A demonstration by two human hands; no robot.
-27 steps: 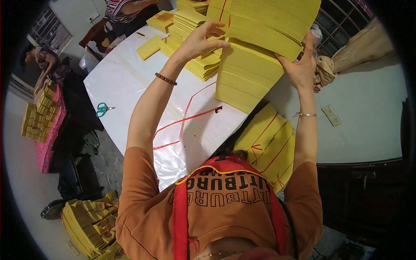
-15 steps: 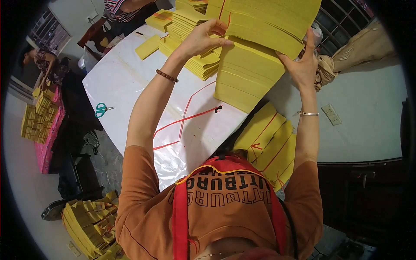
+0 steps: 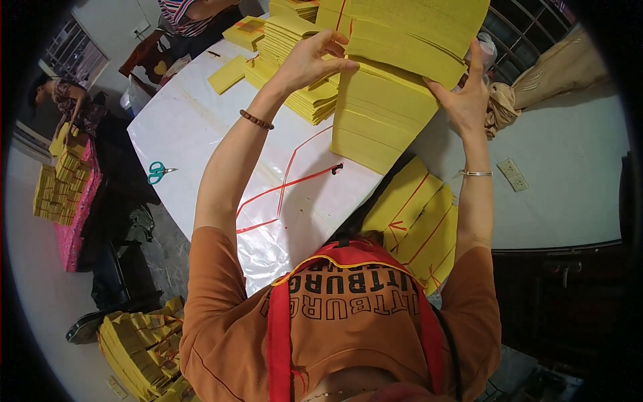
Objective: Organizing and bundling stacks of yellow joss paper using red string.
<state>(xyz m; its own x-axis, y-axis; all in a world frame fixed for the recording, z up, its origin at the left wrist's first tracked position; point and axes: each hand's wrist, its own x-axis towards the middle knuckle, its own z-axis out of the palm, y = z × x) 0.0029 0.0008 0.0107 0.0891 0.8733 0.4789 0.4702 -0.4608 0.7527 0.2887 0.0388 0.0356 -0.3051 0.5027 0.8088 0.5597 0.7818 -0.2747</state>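
Note:
At the far end of the table, both hands grip the sides of a thick stack of yellow paper sheets (image 3: 415, 33). My left hand (image 3: 311, 61) has its thumb against the left edge, its fingers partly hidden by the paper. My right hand (image 3: 465, 106) clasps the right edge, thumb at the lower corner and fingers up along the side. Below this stack lies another yellow paper pile (image 3: 385, 120) on the tabletop. Folded yellow paper bundles (image 3: 284, 43) are piled just beyond my left hand. A red string (image 3: 287, 179) is laid out on the table nearer me.
Teal-handled scissors (image 3: 157, 172) lie on the white-covered table (image 3: 181, 127) at left. Tied yellow bundles (image 3: 418, 221) sit beside its right edge. More bundles (image 3: 140, 345) fill the lower left. One person (image 3: 70, 100) works at a pink-covered table; another (image 3: 191, 17) is across from me.
The held stack and both hands have shifted very slightly up and left, with the grip unchanged. The person at far left has moved a hand over the bundles.

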